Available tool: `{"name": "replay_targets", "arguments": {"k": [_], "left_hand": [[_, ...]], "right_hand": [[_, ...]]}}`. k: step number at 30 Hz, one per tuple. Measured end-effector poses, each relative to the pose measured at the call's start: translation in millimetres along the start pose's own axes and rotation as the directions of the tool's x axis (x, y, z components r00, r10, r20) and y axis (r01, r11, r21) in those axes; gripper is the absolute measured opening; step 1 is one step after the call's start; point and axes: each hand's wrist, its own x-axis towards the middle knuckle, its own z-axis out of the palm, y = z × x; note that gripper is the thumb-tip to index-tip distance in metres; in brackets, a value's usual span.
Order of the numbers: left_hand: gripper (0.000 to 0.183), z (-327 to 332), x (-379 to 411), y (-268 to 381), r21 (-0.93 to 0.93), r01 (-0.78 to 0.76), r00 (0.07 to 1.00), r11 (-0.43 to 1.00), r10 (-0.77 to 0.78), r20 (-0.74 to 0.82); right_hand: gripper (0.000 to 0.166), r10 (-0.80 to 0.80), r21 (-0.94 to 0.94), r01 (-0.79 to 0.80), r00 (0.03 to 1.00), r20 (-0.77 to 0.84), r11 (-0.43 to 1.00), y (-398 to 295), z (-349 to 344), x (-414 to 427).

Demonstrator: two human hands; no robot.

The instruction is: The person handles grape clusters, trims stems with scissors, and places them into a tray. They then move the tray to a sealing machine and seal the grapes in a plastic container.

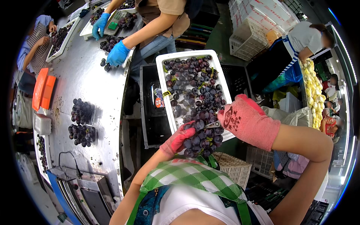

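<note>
In a pink glove, my left hand (180,138) supports a bunch of dark purple grapes (201,140) close to my green checked apron (194,173). My right hand (242,121), also gloved in pink, grips small metal scissors (213,124); their handles are hidden by the glove, and the blades reach in among the berries of that bunch. Beyond both hands lies a white foam box (219,76) with many loose grapes (194,81) and bits of green stem in it. The box rests over a black plastic crate (149,123), in which a clear printed package shows.
Left stands a metal table (108,112) with two grape packs (82,111), an orange container (44,89) and a sealing machine (87,188). Across it, a co-worker's blue-gloved hands (118,53) handle grapes beside a scale (114,22). Another person (295,47) stands right, near stacked crates (249,39).
</note>
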Motion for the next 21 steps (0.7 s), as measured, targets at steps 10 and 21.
{"name": "replay_targets", "arguments": {"k": [10,21], "left_hand": [[0.067,13,3,2,-0.175,0.008,0.997,0.984,0.007,0.08],[0.065,-22,-5,-2,-0.172,-0.158,0.979,0.972,0.132,-0.154]], "right_hand": [[0.027,0.25,0.231,-0.268,0.962,0.107,0.935,7,6,-9],[0.049,0.617,0.66,-0.465,0.787,0.001,0.591,-18,125,-3]]}}
